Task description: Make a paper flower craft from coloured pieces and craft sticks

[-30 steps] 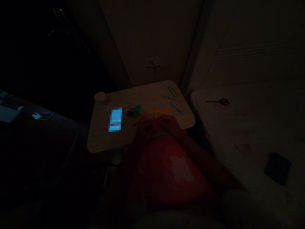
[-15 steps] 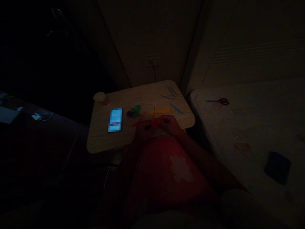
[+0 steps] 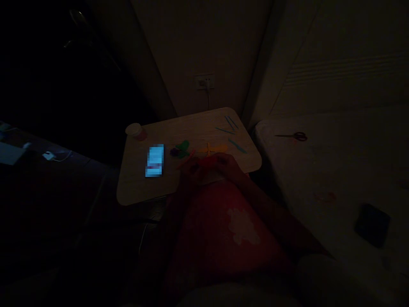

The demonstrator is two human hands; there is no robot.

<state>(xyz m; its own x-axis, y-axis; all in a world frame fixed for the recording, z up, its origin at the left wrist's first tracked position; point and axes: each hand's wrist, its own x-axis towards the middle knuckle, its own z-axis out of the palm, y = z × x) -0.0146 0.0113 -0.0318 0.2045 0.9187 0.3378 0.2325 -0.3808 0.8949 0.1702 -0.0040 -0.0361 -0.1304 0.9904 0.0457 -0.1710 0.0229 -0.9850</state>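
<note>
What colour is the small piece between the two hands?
Red piece, seen dimly in the head view.

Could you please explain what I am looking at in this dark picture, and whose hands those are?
There is no machine here: a person wears a camera on the head, looking down at their own two hands. The left hand and right hand meet at the near edge of a small wooden table, pinching a small red piece; the dim light hides what it is. On the table lie a lit phone, a green shape, an orange shape, thin teal sticks and a small lidded cup. Scissors lie on the bed to the right.
</note>
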